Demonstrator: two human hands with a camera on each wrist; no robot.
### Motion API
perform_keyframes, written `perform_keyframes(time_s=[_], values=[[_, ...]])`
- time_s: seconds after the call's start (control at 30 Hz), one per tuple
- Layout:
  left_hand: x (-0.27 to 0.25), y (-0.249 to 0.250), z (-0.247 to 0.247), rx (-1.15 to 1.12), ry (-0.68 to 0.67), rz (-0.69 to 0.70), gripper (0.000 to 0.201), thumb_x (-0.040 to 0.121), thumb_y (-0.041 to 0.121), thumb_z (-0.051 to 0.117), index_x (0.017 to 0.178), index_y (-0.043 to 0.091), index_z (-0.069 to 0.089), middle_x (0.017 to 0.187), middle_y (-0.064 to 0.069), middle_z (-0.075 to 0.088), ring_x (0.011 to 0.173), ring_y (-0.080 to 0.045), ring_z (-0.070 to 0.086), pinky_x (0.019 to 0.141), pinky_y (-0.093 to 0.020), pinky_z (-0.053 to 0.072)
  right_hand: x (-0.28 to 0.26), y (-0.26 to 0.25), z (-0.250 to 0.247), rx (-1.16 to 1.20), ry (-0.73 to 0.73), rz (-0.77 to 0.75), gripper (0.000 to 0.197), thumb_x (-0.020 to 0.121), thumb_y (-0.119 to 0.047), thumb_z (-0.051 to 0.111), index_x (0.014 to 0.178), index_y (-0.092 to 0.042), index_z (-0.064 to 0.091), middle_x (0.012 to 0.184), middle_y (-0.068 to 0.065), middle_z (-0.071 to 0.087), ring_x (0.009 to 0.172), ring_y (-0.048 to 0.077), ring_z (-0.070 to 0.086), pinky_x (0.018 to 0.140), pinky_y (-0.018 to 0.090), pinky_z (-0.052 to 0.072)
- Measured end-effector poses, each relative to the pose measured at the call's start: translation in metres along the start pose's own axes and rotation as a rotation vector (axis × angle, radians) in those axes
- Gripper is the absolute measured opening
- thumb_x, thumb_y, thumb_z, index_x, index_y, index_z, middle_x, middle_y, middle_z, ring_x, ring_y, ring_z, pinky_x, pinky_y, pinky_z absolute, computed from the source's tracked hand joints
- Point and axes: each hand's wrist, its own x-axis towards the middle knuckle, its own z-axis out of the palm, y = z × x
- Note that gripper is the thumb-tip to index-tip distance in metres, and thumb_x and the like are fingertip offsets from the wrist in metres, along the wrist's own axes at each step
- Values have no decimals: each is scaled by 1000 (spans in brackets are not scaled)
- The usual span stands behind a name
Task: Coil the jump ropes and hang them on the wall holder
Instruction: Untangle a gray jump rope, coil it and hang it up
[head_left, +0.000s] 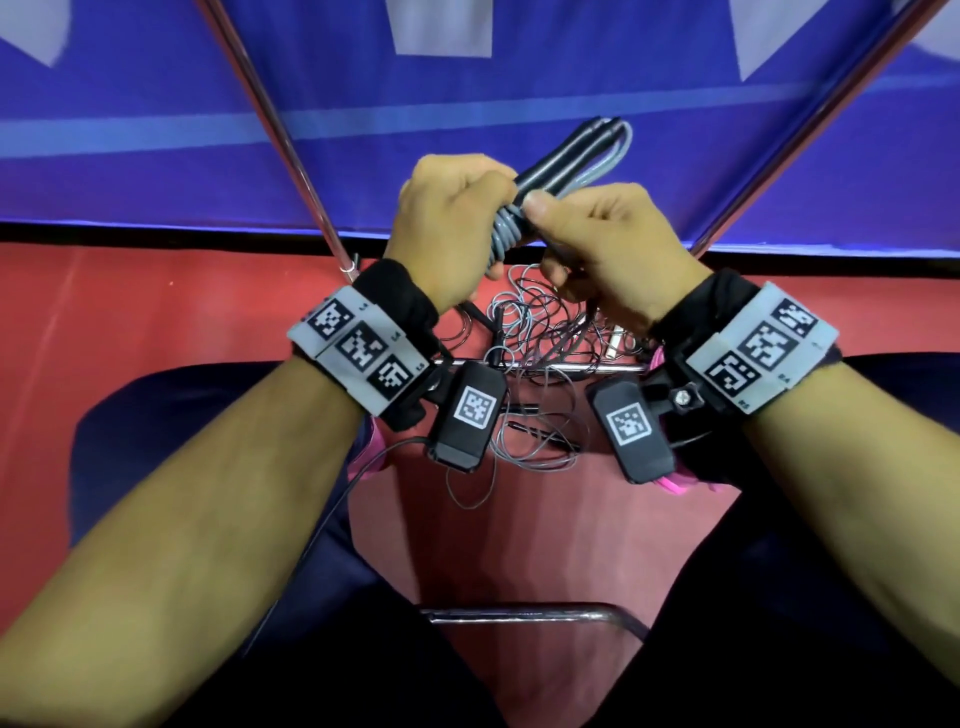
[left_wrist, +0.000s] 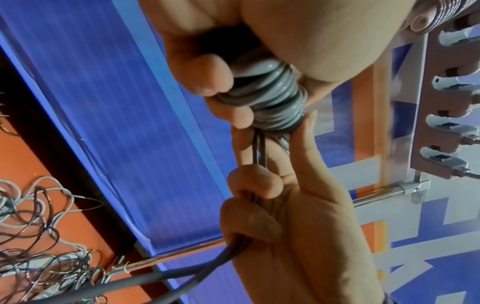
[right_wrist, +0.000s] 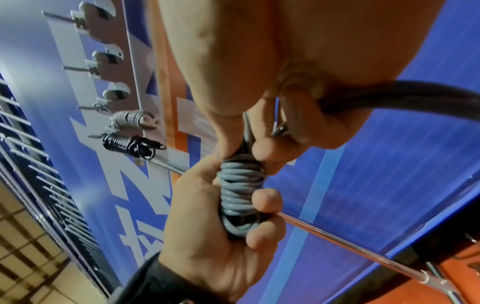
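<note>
Coils of grey jump rope (head_left: 506, 228) are gripped in the left hand (head_left: 452, 218), its black handles (head_left: 566, 163) clasped by the right hand (head_left: 597, 249), between metal rods (head_left: 280, 135) above tangled ropes (head_left: 540, 332) on the floor (head_left: 156, 322); the wall holder (left_wrist: 436, 102) is well apart.

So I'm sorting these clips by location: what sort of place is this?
Likely a sports hall or gym: red sports floor, blue printed banner, and a wall holder carrying two coiled jump ropes.
</note>
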Motion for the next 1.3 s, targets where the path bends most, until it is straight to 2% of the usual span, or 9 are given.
perform_keyframes(time_s=[0.13, 0.23, 0.37, 0.53, 0.67, 0.8, 0.9, 1.1, 1.3], values=[[-2, -9, -1, 89, -64, -29, 27, 91, 31, 53, 71, 15, 58, 59, -4, 53, 43, -26, 60, 35, -26, 39, 0, 4, -2, -141, 7, 12, 46, 94, -35, 68, 82, 10, 70, 48, 5, 54, 42, 18, 32, 41, 25, 23], [-4, -12, -1, 140, -118, 14, 43, 101, 48, 51, 69, 19, 56, 71, -16, 60, 46, -25, 63, 36, -33, 43, -5, 2, 0, -200, 26, -18, 40, 93, -32, 69, 82, 6, 72, 47, 5, 55, 39, 16, 36, 39, 22, 27], [-2, -19, 5, 147, -34, 21, 55, 104, 43, 48, 73, -2, 52, 71, -29, 58, 43, -25, 62, 36, -34, 39, -6, 5, 5, -213, 62, -29, 44, 93, -33, 69, 66, 1, 63, 49, 9, 54, 38, 10, 39, 40, 19, 32], [8, -21, 1, 306, 56, 38, 51, 98, 36, 50, 54, 12, 40, 49, -10, 45, 51, -35, 61, 48, -31, 43, -5, 13, 10, -602, 78, -47, 64, 96, -59, 50, 75, 1, 54, 72, 18, 67, 60, 24, 55, 58, 36, 45], [13, -24, 0, 645, 29, 59, 54, 101, 41, 45, 58, 11, 37, 58, -4, 41, 79, -38, 43, 70, -38, 34, -3, 15, -2, -981, -24, -83, 35, 88, -48, 66, 76, -18, 52, 67, 0, 57, 72, 29, 53, 65, 33, 35], [11, -33, 3, 872, -46, 68, 50, 101, 50, 42, 68, 14, 55, 80, -13, 59, 90, -42, 52, 76, -40, 41, -3, 18, -11, -1131, -71, -187, 18, 88, -40, 65, 91, -22, 67, 87, 14, 68, 84, 40, 60, 70, 38, 48], [7, -36, 7, 968, -169, 57, 52, 101, 56, 38, 73, 19, 61, 83, -13, 61, 84, -40, 52, 74, -40, 41, -4, 16, -18, -1117, -156, -244, 23, 84, -44, 66, 88, -22, 70, 80, 9, 70, 77, 37, 61, 70, 45, 54], [-6, -34, 13, 958, -400, 157, 57, 105, 49, 31, 59, 17, 40, 64, -8, 42, 67, -35, 42, 63, -40, 32, -9, 9, -38, -970, -110, -190, 43, 70, -56, 81, 70, -18, 61, 64, -8, 64, 66, 22, 59, 67, 40, 53], [-3, -30, 7, 884, -476, 279, 75, 64, 92, 42, 87, 27, 71, 69, 1, 61, 72, -23, 53, 67, -37, 46, -6, 14, -45, -646, -46, -112, 37, 63, -39, 92, 66, -18, 62, 58, -3, 61, 53, 7, 48, 54, 25, 42]])
